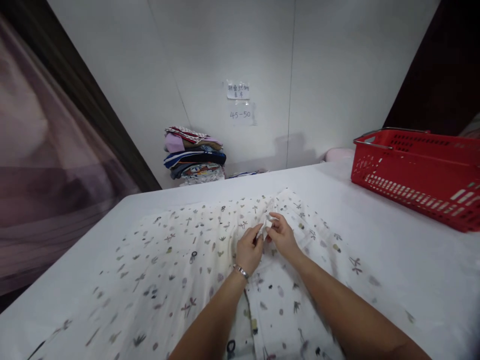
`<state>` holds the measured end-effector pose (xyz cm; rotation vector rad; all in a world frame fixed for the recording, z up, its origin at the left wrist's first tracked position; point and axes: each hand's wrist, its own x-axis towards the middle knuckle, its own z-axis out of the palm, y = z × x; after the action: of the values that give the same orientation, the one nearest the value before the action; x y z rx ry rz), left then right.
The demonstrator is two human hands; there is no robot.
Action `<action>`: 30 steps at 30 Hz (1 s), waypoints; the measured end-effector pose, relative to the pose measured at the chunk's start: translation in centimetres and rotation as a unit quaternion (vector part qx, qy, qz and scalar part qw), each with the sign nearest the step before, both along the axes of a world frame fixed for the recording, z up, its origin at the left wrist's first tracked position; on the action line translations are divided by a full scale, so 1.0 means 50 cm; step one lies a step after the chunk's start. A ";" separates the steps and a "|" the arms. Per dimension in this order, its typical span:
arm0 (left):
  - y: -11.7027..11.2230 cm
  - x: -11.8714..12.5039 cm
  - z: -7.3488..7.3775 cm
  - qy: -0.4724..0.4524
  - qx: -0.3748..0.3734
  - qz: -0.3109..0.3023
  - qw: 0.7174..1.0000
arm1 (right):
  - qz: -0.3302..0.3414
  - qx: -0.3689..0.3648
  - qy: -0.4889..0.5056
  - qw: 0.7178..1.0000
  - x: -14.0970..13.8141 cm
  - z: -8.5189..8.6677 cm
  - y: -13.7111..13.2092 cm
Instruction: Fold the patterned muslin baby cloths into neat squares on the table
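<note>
A thin white cloth (202, 255) printed with small plants and shapes lies spread across the table, with soft wrinkles and an overlapping edge down its middle. Near its far right part, my left hand (250, 250) is closed on a gathered bit of the cloth. My right hand (282, 234) pinches the same bunched bit from the other side, thumb and fingers together. The two hands are almost touching, and the pinched fabric stands slightly above the rest. A bracelet (241, 271) circles my left wrist.
The white table (330, 185) carries a red plastic basket (416, 175) with metal handles at the right. Beyond the far edge stands a stack of folded fabrics (195, 155) against the wall. Paper signs (240, 114) hang above it. A sheer pinkish curtain (48, 165) hangs at the left.
</note>
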<state>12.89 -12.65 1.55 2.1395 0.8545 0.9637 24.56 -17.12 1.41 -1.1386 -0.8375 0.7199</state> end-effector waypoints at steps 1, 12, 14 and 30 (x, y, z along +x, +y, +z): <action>-0.001 -0.002 0.000 0.004 0.004 0.003 1.000 | 0.000 0.001 -0.003 1.000 0.000 0.000 0.000; 0.000 -0.003 0.015 -0.039 0.002 0.029 0.999 | 0.006 0.033 -0.233 0.972 -0.002 -0.012 -0.014; 0.001 -0.005 0.015 -0.026 0.014 0.023 0.999 | -0.001 0.035 -0.265 0.964 -0.004 -0.006 -0.018; -0.011 -0.021 0.038 0.030 0.044 0.020 0.998 | 0.024 0.038 -0.289 0.956 -0.008 0.012 -0.037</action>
<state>11.85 -13.21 3.45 2.2440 0.9020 0.9768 24.17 -18.98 2.02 -1.2820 -1.3753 0.3842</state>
